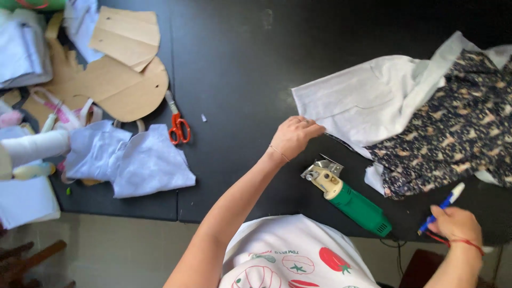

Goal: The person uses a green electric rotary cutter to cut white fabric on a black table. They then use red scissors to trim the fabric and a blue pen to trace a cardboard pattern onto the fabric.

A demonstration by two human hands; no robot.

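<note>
My left hand [294, 136] pinches the near-left corner of a white fabric piece [357, 101] lying on the black table [240, 69]. A dark floral fabric [458, 128] overlaps the white piece on its right side. My right hand [456, 224] holds a blue and white pen [445, 202] near the table's front edge, clear of the fabric. Between my hands lies a green electric rotary cutter [352, 200], its metal blade end pointing toward my left hand.
Red-handled scissors [177, 125] lie left of centre. Brown cardboard patterns [114, 80] and pale lavender fabric pieces [133, 160] cover the left side, with white rolls and fabric stacks [24, 53] at the far left. A wooden stool [26, 258] stands on the floor below.
</note>
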